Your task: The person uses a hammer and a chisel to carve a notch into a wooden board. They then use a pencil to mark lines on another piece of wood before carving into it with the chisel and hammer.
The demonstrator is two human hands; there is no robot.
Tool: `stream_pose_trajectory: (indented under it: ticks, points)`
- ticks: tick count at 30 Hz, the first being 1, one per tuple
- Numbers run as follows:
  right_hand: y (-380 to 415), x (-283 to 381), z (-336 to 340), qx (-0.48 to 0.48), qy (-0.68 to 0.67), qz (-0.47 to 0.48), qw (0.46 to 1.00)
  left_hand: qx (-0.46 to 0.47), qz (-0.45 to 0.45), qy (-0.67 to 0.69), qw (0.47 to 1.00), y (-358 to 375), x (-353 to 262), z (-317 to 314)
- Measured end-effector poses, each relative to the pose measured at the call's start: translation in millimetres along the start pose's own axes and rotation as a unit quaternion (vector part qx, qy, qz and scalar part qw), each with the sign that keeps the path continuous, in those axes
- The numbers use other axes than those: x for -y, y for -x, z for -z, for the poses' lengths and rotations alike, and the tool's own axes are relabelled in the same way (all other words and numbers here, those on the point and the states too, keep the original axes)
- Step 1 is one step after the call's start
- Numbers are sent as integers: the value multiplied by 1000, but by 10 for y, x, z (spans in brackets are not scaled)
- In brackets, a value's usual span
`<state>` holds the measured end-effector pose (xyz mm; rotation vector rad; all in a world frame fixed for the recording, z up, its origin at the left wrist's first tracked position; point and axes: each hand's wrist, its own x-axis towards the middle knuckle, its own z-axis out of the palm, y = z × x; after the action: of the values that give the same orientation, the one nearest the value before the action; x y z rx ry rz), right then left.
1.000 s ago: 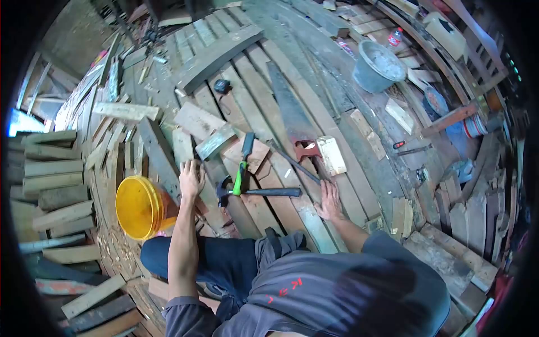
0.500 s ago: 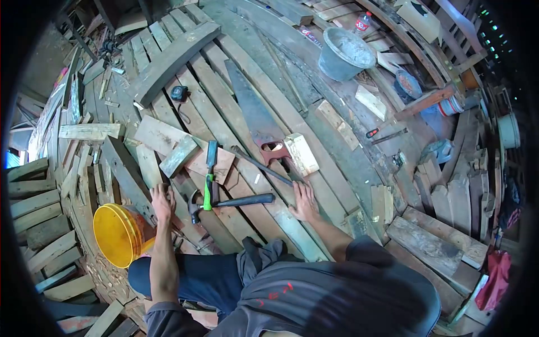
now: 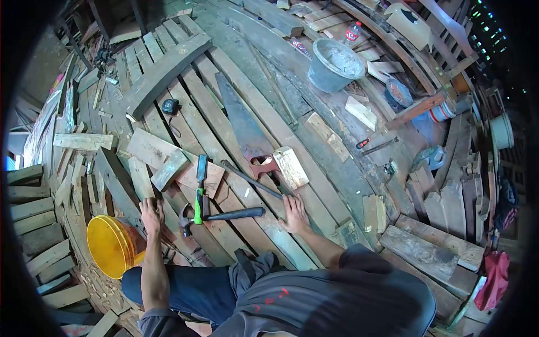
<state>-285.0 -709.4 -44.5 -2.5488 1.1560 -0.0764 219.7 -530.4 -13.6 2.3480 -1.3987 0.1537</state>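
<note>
My left hand [image 3: 150, 217] rests by the near end of a dark wooden beam [image 3: 117, 178], its fingers slightly bent and apart. My right hand [image 3: 293, 216] lies spread on the slatted wooden bench [image 3: 269, 222], near the lower end of a dark metal bar [image 3: 252, 180]. Between the hands are a claw hammer [image 3: 236, 214] with a black handle and a chisel [image 3: 199, 194] with a green and black handle, whose blade lies over a flat board [image 3: 210, 178]. Farther up are a handsaw [image 3: 244, 123] with a reddish-brown handle and a pale wood block [image 3: 291, 167] beside it.
A yellow bucket [image 3: 106, 247] stands left of my knee. A curved timber [image 3: 168, 73] and a tape measure [image 3: 170, 105] lie farther along the bench. To the right are a grey bucket [image 3: 328, 81], a bottle [image 3: 352, 33] and stacked planks [image 3: 421, 250].
The view has shifted slightly, so the whole scene sits a little lower and to the left. Both hands stay in about the same places, and the tools have not moved.
</note>
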Motion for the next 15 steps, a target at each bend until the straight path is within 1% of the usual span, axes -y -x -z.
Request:
stream_pose_trajectory:
  ticks: [3, 5, 6, 7, 11, 12, 15]
  points:
    - [-26, -11, 21, -12, -3, 10, 1000, 20, 27, 15, 999, 24, -14, 1]
    - [7, 2, 7, -11, -4, 13, 1000, 0, 18, -3, 1000, 37, 0, 5]
    - [5, 12, 18, 8, 5, 0, 1000, 14, 25, -5, 1000, 68, 15, 29]
    - [-17, 3, 33, 6, 10, 2, 1000, 26, 34, -5, 999, 93, 3, 23]
    - [28, 16, -8, -2, 15, 7, 1000, -18, 18, 13, 1000, 77, -23, 84]
    - [7, -3, -15, -3, 14, 8, 1000, -15, 40, 16, 999, 53, -97, 135]
    - [15, 14, 6, -24, 17, 11, 1000, -39, 38, 24, 998, -18, -247, 168]
